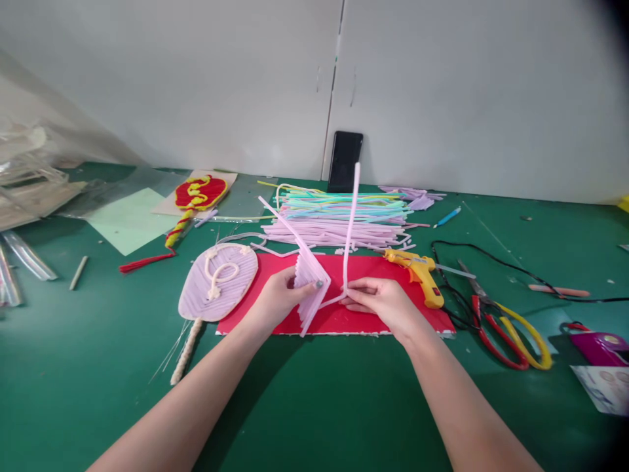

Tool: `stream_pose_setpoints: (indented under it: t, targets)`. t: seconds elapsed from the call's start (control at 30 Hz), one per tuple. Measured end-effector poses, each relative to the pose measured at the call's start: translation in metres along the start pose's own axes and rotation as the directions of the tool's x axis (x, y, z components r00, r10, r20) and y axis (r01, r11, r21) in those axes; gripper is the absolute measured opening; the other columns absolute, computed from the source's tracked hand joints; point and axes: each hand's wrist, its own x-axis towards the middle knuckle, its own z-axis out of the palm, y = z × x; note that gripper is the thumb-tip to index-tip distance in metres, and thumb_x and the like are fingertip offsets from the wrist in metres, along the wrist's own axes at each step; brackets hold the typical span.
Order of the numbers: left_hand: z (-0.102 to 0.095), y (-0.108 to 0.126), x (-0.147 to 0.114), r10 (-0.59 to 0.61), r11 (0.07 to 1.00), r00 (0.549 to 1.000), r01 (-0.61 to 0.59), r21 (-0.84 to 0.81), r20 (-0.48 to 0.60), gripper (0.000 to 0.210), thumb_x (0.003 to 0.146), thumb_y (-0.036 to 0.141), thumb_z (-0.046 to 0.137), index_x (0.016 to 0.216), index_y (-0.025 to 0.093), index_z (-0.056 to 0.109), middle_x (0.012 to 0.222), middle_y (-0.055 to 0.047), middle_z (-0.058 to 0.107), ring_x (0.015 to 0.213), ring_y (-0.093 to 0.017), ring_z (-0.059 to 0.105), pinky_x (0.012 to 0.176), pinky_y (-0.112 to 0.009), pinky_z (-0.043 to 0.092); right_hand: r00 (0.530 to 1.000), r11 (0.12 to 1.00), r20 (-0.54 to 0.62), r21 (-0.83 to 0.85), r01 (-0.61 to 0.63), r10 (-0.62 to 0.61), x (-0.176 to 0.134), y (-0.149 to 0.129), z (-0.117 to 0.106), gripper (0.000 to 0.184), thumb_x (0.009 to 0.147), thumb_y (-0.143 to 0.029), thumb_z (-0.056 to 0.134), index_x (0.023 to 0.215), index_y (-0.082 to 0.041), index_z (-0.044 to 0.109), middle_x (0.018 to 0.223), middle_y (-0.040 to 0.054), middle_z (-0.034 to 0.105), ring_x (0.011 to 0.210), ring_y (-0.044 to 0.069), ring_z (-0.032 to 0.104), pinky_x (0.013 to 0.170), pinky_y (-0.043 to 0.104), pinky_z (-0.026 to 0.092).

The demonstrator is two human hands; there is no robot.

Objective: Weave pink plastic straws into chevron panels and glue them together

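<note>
My left hand (282, 298) is closed on a panel of lilac pipe cleaners (308, 295) set side by side and bent into a V. One longer end of the panel sticks out to the upper left. Thumb and fingers of my right hand (376, 301) pinch a single lilac pipe cleaner (350, 229) at its bend. Its long part stands upright, and its short part runs left to the panel; whether they are joined I cannot tell. Both hands are above a red board (275, 321). Right of them lies a yellow glue gun (415, 272).
Behind the board lies a pile of pastel pipe cleaners (339, 226), with a black phone (345, 160) leaning on the cabinet. A lilac fan (221, 278) and a red fan (201, 192) lie left. Scissors (506, 328), a cord (491, 252) and a purple tool (597, 346) occupy the right.
</note>
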Motion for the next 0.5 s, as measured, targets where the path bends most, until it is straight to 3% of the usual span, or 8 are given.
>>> stream_pose_setpoints:
  t: [0.23, 0.5]
  targets:
    - [-0.0086, -0.0017, 0.0009, 0.014, 1.000, 0.998, -0.014, -0.002, 0.056, 0.042, 0.064, 0.045, 0.066, 0.091, 0.013, 0.065, 0.090, -0.007, 0.069, 0.084, -0.025, 0.062, 0.070, -0.030, 0.047, 1.000, 0.983, 0.024, -0.184, 0.003, 0.001, -0.0032, -0.0037, -0.0035, 0.020, 0.067, -0.021, 0.071, 0.085, -0.012, 0.071, 0.083, 0.0075, 0.072, 0.075, 0.017, 0.068, 0.066, 0.024, 0.059]
    - [-0.0048, -0.0047, -0.0004, 0.032, 0.999, 0.997, -0.032, -0.003, 0.068, 0.039, 0.066, 0.043, 0.065, 0.091, 0.012, 0.064, 0.088, -0.007, 0.069, 0.081, -0.024, 0.062, 0.068, -0.030, 0.046, 1.000, 0.989, 0.003, -0.149, -0.008, 0.008, -0.0058, -0.0049, 0.0009, 0.017, 0.066, -0.019, 0.072, 0.082, -0.013, 0.072, 0.077, 0.0065, 0.072, 0.069, 0.017, 0.069, 0.074, 0.027, 0.057]
